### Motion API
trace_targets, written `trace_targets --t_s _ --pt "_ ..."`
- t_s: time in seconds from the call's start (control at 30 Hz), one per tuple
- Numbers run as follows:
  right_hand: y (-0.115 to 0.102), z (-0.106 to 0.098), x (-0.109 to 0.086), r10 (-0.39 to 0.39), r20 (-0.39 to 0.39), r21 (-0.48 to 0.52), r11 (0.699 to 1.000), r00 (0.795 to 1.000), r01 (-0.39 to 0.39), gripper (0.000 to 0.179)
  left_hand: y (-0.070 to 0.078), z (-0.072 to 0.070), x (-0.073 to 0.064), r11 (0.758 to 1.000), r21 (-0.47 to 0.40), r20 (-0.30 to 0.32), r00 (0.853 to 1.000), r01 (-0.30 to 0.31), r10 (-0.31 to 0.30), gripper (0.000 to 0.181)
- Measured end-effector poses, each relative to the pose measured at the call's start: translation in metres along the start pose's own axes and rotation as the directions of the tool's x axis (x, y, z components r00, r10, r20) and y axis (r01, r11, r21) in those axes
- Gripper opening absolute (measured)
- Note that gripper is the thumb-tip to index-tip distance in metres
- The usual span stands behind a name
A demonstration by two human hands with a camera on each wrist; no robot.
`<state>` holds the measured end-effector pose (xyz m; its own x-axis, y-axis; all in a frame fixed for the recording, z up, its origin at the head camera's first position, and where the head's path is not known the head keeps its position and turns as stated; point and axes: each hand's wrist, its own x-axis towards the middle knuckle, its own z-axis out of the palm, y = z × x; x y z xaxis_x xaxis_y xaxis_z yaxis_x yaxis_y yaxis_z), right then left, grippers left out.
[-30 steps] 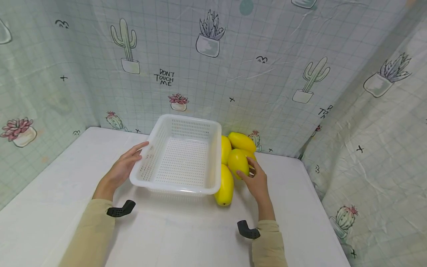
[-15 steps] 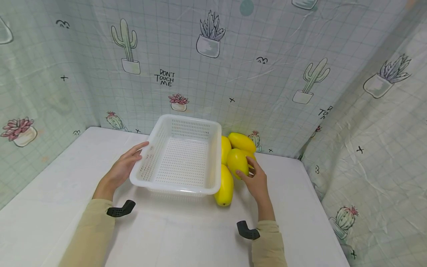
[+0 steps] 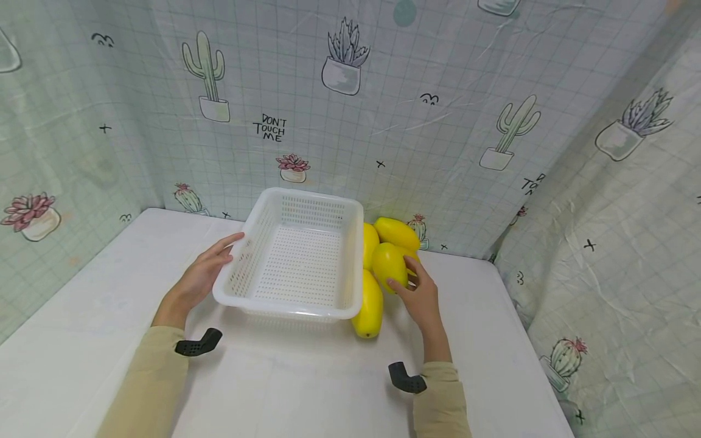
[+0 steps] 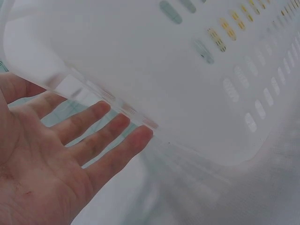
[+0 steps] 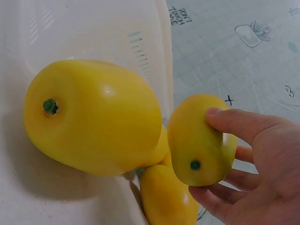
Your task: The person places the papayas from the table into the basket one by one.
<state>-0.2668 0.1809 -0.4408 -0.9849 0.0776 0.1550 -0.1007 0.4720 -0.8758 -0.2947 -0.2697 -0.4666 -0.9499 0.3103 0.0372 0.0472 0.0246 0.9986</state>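
Observation:
A white plastic basket (image 3: 296, 309) with slotted walls stands in the middle of the table, its inside bare in the head view. At its left side my left hand (image 3: 199, 274) has its fingers extended, fingertips touching the wall just under the rim; the left wrist view shows the palm (image 4: 42, 183) turned up. To the basket's right, my right hand (image 3: 420, 297) holds a yellow mango (image 3: 389, 266) between thumb and fingers. That mango (image 5: 199, 140) shows a green stem end in the right wrist view, above another mango (image 5: 168, 197).
Several more yellow mangoes lie against the basket's right side: one in front (image 3: 368, 307), one behind (image 3: 397, 232), others partly hidden. The white table (image 3: 290, 389) ends at a cactus-print curtain (image 3: 405, 140) at the back and sides. Black devices (image 3: 408, 377) sit on both wrists.
The mango in my right hand has shifted very slightly to the left. My left hand and the basket have stayed put.

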Motion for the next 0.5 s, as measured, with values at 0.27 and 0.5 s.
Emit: trace_targets --t_s 0.27,0.5 --pt "-0.0028 0.0015 -0.0012 0.002 0.003 0.007 1.0 1.0 -0.002 0.067 -0.0004 0.0003 0.0003 1.0 -0.001 -0.001 1.0 0.004 -0.004 0.052" --pt "-0.0031 0.0028 -0.0009 -0.001 0.004 -0.006 1.0 1.0 0.001 0.067 0.0003 0.0005 0.0012 1.0 -0.009 -0.021 0.999 0.029 -0.029 0.051"
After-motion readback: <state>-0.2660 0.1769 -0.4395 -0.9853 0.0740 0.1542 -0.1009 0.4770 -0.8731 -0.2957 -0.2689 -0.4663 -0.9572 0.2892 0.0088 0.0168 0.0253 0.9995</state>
